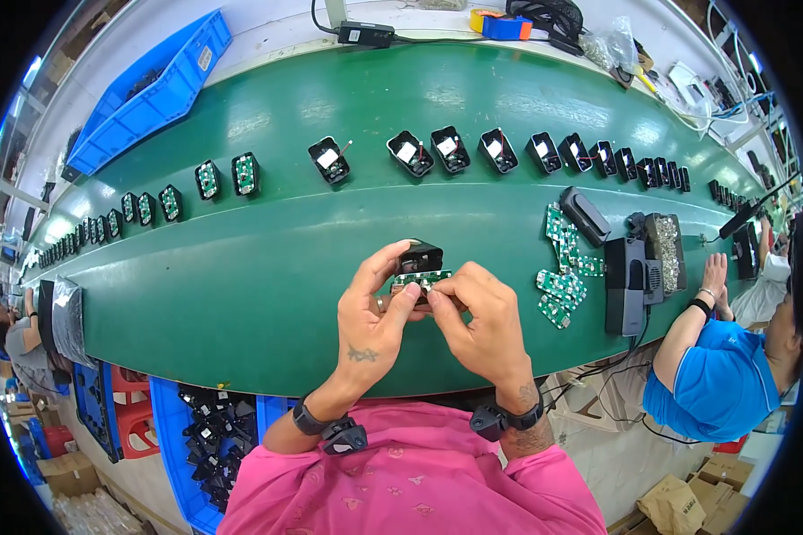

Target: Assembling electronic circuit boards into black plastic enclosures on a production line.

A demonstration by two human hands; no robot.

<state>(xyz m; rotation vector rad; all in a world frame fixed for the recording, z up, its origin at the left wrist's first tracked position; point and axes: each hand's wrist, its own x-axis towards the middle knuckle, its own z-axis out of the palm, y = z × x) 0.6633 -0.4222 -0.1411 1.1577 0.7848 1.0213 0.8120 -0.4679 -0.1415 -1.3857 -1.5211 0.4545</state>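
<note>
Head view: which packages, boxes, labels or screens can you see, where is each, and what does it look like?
Blue crate: far left past the belt, long, rectangular, with a small pale label.
Blue bin: lower left under the belt, holding black casings.
Cardboard boxes: lower right floor, brown.
Clear bag: far right top, crumpled.
No screens visible.

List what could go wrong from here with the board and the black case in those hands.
1. The green board is pinched only by fingertips of the left hand and right hand; it might slip onto the belt.
2. The black case sits loosely above the board and could tip off.
</note>
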